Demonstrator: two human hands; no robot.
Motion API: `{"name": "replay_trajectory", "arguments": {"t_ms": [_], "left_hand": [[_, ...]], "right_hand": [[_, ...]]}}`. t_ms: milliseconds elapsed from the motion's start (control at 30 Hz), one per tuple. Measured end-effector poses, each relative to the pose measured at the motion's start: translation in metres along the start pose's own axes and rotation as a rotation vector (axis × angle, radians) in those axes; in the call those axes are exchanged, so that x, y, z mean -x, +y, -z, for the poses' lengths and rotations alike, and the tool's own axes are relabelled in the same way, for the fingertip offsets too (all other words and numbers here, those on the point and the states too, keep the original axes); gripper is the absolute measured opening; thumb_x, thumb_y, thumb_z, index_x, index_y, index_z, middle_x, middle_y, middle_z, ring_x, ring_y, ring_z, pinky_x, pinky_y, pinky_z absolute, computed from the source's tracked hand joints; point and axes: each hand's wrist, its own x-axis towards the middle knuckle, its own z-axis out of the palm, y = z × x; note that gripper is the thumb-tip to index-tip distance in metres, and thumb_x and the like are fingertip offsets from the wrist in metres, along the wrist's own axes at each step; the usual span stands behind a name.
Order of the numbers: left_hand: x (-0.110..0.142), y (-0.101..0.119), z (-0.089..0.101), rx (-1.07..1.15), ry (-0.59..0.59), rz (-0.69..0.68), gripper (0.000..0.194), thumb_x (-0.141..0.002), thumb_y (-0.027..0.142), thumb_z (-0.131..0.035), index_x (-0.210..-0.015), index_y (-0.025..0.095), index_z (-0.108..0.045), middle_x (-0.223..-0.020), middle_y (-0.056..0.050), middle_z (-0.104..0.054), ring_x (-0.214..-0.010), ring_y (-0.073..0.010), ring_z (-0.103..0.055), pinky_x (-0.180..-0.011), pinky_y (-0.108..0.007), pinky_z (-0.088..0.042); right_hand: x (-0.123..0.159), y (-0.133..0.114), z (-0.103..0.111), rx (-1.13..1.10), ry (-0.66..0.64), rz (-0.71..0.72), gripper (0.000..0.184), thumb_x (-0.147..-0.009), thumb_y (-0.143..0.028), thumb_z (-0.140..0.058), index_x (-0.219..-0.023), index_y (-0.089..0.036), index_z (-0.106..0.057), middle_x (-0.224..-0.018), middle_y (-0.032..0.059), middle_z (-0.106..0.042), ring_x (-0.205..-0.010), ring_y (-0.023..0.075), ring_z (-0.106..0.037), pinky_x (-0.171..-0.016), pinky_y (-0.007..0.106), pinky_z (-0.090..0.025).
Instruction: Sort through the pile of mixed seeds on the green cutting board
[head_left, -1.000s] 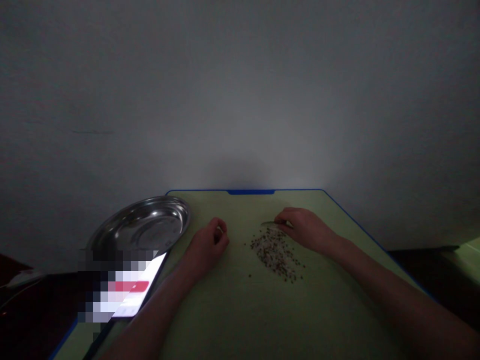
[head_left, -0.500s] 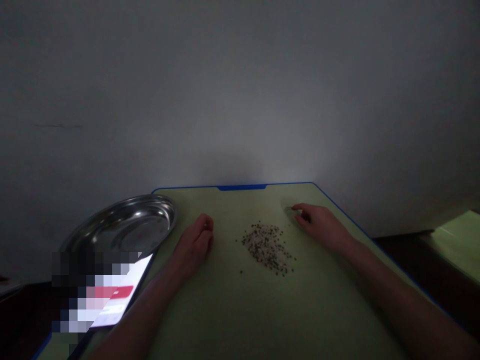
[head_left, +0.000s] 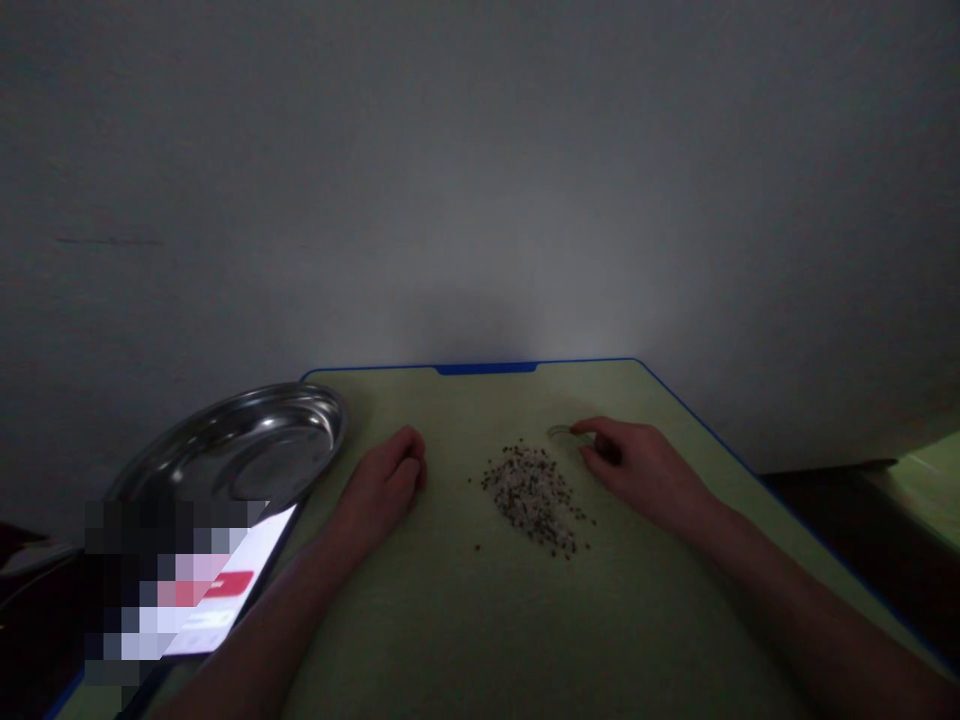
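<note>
A loose pile of pale grains mixed with dark beans or seeds [head_left: 531, 498] lies in the middle of the green table [head_left: 450, 640], with a few dark ones scattered round it. To its left my left hand [head_left: 386, 485] rests on the tabletop, fingers curled in, with nothing visible in them. On the pile's far right side, my right hand [head_left: 626, 465] pinches the rim of a small clear round dish [head_left: 561, 434] between thumb and fingertips. The dish is see-through and dim, so I cannot tell its exact shape or whether anything is in it.
A large shiny metal basin [head_left: 281, 455] stands at the table's left edge. In front of it lies a lit phone or tablet screen [head_left: 225, 605], partly blurred out. A grey wall [head_left: 480, 180] rises behind the table's blue-edged far side.
My right hand has moved slightly left and nearer with the clear dish, toward the pile. My left hand stays almost where it was.
</note>
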Motion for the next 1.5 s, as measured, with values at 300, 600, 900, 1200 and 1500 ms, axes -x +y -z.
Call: {"name": "replay_trajectory", "arguments": {"t_ms": [300,600,900,1200,1500], "left_hand": [[0.002,0.001,-0.002,-0.153,0.025,-0.062,0.008,-0.079,0.026,-0.044,-0.081,0.021,-0.050,-0.069,0.002,-0.059,-0.063,-0.0148,-0.054,-0.059,-0.026,-0.039],[-0.003,0.001,-0.005,-0.127,-0.013,0.006,0.019,-0.084,0.037,-0.047,-0.086,0.021,-0.057,-0.067,0.000,-0.067,-0.059,-0.0153,-0.058,-0.056,-0.026,-0.039],[0.000,0.003,-0.002,-0.167,-0.036,-0.004,0.020,-0.082,0.032,-0.045,-0.086,0.018,-0.060,-0.063,0.001,-0.063,-0.051,-0.0119,-0.050,-0.051,-0.023,-0.034],[0.004,0.017,0.007,-0.812,-0.025,-0.009,0.035,-0.092,0.033,-0.033,-0.095,0.018,-0.065,-0.082,-0.009,-0.070,-0.071,-0.0213,-0.065,-0.063,-0.031,-0.041],[0.005,0.022,0.002,-1.013,-0.092,0.037,0.038,-0.090,0.027,-0.036,-0.115,0.020,-0.064,-0.094,-0.013,-0.073,-0.084,-0.0294,-0.070,-0.069,-0.038,-0.050]], "right_hand": [[-0.007,0.040,-0.004,-0.155,0.111,-0.099,0.036,-0.085,-0.038,-0.046,-0.104,-0.016,-0.067,-0.058,-0.0019,-0.052,-0.052,0.0154,-0.050,-0.050,0.028,-0.038],[-0.022,0.053,-0.009,-0.150,0.038,-0.122,0.039,-0.082,-0.036,-0.049,-0.106,-0.011,-0.067,-0.060,0.0006,-0.059,-0.052,0.0163,-0.053,-0.050,0.029,-0.041],[-0.062,0.024,-0.016,-0.042,-0.125,-0.029,0.025,-0.082,-0.026,-0.055,-0.099,-0.014,-0.070,-0.071,0.0054,-0.070,-0.061,0.0168,-0.062,-0.056,0.027,-0.044],[-0.072,-0.037,-0.025,0.032,-0.233,0.176,0.019,-0.083,-0.023,-0.059,-0.095,-0.019,-0.073,-0.087,0.0059,-0.074,-0.075,0.0177,-0.065,-0.068,0.028,-0.045],[-0.031,-0.074,-0.009,0.111,-0.352,0.389,0.017,-0.084,-0.016,-0.058,-0.089,-0.021,-0.073,-0.086,0.0035,-0.073,-0.079,0.0186,-0.064,-0.068,0.028,-0.041]]}}
